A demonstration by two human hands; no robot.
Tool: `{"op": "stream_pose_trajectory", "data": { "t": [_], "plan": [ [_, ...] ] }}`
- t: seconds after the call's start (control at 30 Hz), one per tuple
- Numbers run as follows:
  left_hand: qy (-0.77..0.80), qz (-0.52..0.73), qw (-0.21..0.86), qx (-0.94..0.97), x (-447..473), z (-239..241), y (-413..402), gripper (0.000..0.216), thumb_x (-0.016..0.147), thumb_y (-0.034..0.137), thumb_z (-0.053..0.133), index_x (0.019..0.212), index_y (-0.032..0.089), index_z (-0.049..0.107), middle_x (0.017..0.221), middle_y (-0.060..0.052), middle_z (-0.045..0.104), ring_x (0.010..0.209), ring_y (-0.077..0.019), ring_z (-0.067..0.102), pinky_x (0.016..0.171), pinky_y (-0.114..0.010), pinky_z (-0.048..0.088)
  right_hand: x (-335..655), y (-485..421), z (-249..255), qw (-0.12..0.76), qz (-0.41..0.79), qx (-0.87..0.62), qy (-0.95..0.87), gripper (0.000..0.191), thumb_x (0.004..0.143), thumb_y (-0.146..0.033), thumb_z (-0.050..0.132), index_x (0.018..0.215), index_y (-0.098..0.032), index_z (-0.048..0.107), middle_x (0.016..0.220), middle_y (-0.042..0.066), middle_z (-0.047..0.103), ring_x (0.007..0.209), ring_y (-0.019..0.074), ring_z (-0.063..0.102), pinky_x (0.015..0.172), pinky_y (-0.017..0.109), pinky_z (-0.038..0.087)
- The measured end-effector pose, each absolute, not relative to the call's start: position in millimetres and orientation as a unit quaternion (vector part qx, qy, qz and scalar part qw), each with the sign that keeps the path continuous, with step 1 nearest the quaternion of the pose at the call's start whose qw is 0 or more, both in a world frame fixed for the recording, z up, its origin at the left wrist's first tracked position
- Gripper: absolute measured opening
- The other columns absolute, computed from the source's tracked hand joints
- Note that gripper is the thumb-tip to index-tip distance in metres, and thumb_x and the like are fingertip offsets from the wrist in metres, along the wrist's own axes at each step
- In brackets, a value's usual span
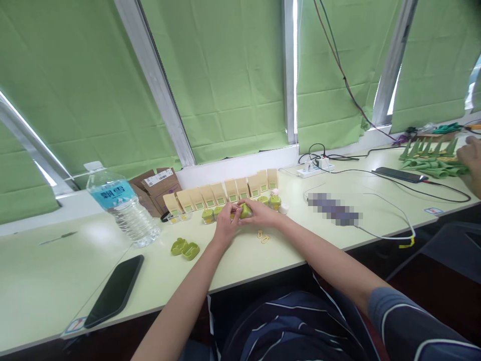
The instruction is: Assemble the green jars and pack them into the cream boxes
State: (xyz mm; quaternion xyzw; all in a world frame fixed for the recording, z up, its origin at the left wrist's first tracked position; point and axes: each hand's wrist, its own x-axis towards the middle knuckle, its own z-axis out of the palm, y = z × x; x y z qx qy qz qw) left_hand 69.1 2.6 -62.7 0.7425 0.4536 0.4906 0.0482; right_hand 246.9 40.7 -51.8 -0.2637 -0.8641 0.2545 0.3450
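In front of the right-hand half of the row of tan cards (218,193), the left hand (226,220) and right hand (260,213) meet at a small green case (246,210). The fingers of both hands are bent in and pinch it between them; the exact fingertip contact is partly hidden.

Close before the row, small green containers (208,215) flank the hands, with a white round piece (284,208) at its right end. These crowd the hands on the far side and at both sides. Nearer the person than the row lie two open green shells (190,250) toward its left and yellow loops (265,239) toward its right.

Left of the row stand a cardboard box (160,189) and a tall water bottle (130,213); a dark phone (114,291) lies farther left and nearer the person. Right of the row come a power strip (314,171), a blurred-out object (334,208) with a pale cable, and, well apart, another phone (399,174) and a co-worker's hand (471,155) beside green pieces (432,168).

Behind the row, the wall ledge and green blinds (233,75) bound the tabletop (233,265). Its front edge runs under both forearms. Room for moving lies between the row and that edge, around the shells and loops.
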Motion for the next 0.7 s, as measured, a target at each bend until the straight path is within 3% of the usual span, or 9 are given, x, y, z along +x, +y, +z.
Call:
{"op": "stream_pose_trajectory", "data": {
  "t": [0.27, 0.4, 0.53, 0.7],
  "plan": [
    [0.459, 0.474, 0.077, 0.747, 69.2, -62.2, 1.7, 0.024, 0.091, 0.044, 0.054, 0.083, 0.021, 0.059, 0.083, -0.004, 0.066, 0.076, -0.0186, 0.062, 0.074, -0.032, 0.049, 248.5, 40.7, -52.3, 0.33, 0.251, -0.262, -0.871, 0.068, 0.076, -0.049, 0.075, 0.134, -0.023, 0.048, 0.115, 0.009, 0.066, 0.095, 0.0252, 0.063, 0.082, 0.035, 0.046],
    [0.453, 0.494, 0.089, 0.737, 70.8, -61.7, 0.2, 0.025, 0.096, 0.042, 0.047, 0.108, 0.022, 0.057, 0.1, -0.006, 0.068, 0.089, -0.0192, 0.065, 0.083, -0.034, 0.05, 247.7, 38.4, -51.5, 0.35, 0.262, -0.261, -0.861, 0.068, 0.08, -0.051, 0.071, 0.137, -0.024, 0.044, 0.117, 0.009, 0.066, 0.095, 0.0246, 0.065, 0.086, 0.037, 0.048],
    [0.44, 0.521, 0.097, 0.725, 72.3, -59.7, -4.6, 0.027, 0.097, 0.038, 0.046, 0.118, 0.022, 0.05, 0.109, -0.009, 0.065, 0.099, -0.0199, 0.065, 0.088, -0.036, 0.05, 246.4, 38.8, -50.5, 0.358, 0.351, -0.283, -0.818, 0.061, 0.088, -0.058, 0.059, 0.136, -0.025, 0.041, 0.093, 0.004, 0.068, 0.066, 0.0176, 0.066, 0.069, 0.034, 0.054],
    [0.4, 0.475, 0.065, 0.781, 73.5, -60.2, -8.6, 0.042, 0.086, 0.035, 0.064, 0.122, 0.023, 0.046, 0.117, -0.01, 0.062, 0.107, -0.0226, 0.062, 0.092, -0.039, 0.049, 245.9, 41.5, -48.8, 0.412, 0.445, -0.281, -0.744, 0.058, 0.09, -0.067, 0.047, 0.131, -0.027, 0.041, 0.105, 0.006, 0.063, 0.072, 0.016, 0.066, 0.062, 0.031, 0.058]
  ]
}}
